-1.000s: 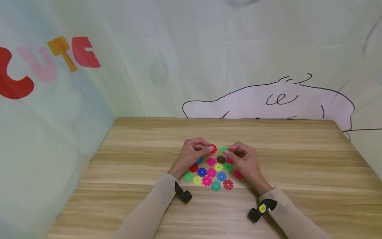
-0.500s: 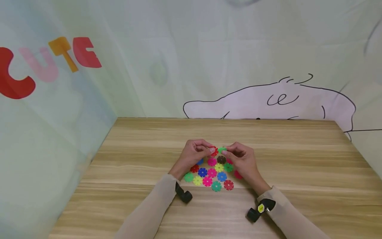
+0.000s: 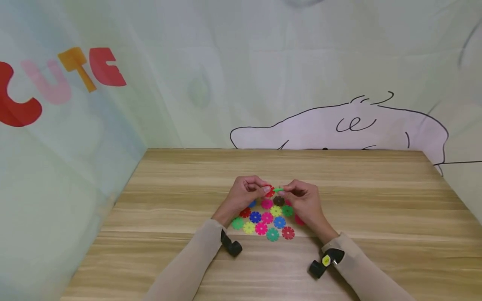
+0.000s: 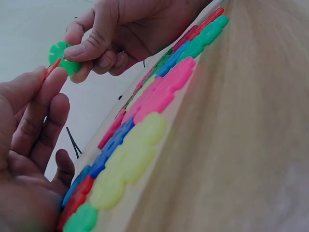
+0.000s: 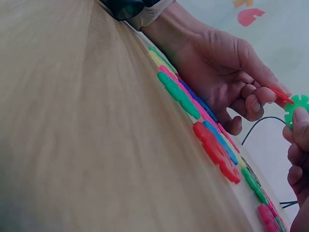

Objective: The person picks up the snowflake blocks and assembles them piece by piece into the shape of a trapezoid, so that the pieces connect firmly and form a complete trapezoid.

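Note:
Between thumb and fingers my left hand [image 3: 242,195] pinches a red notched disc [image 3: 269,191], seen edge-on in both wrist views. My right hand [image 3: 306,200] pinches a green notched disc [image 4: 59,54], turned edge-on in the head view. The two discs meet at their rims, crosswise to each other, above the table. Below the hands lie several flat snowflake-shaped discs, among them a brown disc [image 3: 278,201], a dark blue disc [image 3: 255,217], a yellow disc [image 4: 126,159] and a red disc [image 5: 216,151]. Part of the pink disc [image 3: 299,220] is hidden by my right hand.
The loose discs lie close together on a wood-grain table [image 3: 180,188]. A printed cloth backdrop [image 3: 188,83] stands behind the table and along its left side. Each wrist carries a black camera, such as the one on the left wrist [image 3: 235,248].
My right hand has moved left, bringing the green disc up against the red one, and the green disc has turned edge-on. My left hand has shifted slightly; the loose discs lie as before.

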{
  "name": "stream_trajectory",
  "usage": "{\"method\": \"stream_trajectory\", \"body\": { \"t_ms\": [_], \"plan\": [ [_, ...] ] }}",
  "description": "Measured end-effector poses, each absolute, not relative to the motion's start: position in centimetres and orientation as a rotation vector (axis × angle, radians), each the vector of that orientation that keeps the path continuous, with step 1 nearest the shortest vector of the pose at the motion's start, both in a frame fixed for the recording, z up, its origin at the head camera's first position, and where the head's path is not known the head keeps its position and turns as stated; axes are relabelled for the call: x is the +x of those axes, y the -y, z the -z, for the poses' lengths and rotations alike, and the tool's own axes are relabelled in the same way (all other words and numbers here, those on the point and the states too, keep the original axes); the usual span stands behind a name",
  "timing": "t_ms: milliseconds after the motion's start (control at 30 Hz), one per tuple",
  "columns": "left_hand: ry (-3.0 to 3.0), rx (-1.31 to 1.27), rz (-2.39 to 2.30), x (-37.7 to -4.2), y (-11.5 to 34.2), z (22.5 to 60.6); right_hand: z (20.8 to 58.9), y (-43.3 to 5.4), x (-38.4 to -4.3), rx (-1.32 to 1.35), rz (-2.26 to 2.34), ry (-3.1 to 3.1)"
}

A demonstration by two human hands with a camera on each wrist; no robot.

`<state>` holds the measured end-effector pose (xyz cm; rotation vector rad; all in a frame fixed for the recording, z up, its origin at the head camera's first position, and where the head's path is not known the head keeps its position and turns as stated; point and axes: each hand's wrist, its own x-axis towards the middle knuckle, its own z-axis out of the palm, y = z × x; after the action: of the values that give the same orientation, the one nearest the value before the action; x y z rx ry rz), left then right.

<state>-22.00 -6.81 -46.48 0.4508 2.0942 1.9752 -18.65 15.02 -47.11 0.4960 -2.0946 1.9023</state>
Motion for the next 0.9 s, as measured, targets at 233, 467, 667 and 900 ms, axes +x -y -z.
{"method": "stream_trajectory", "body": {
  "t_ms": [233, 467, 667, 900],
  "plan": [
    [-2.092, 0.484, -1.994, -22.10, 6.52, 46.83, 47.73, -14.52, -18.69, 0.503, -1.752, 2.081],
    [-2.109, 0.493, -2.017, -22.02, 6.63, 46.94, 47.81, -14.02, -18.75, 0.547, -1.702, 2.053],
    [-2.100, 0.509, -2.036, -21.92, 6.93, 47.09, 47.72, -14.26, -18.69, 0.577, -1.698, 2.073],
    [-2.103, 0.512, -2.053, -22.05, 7.26, 46.98, 47.72, -14.76, -18.75, 0.576, -1.712, 2.118]
  ]
}}
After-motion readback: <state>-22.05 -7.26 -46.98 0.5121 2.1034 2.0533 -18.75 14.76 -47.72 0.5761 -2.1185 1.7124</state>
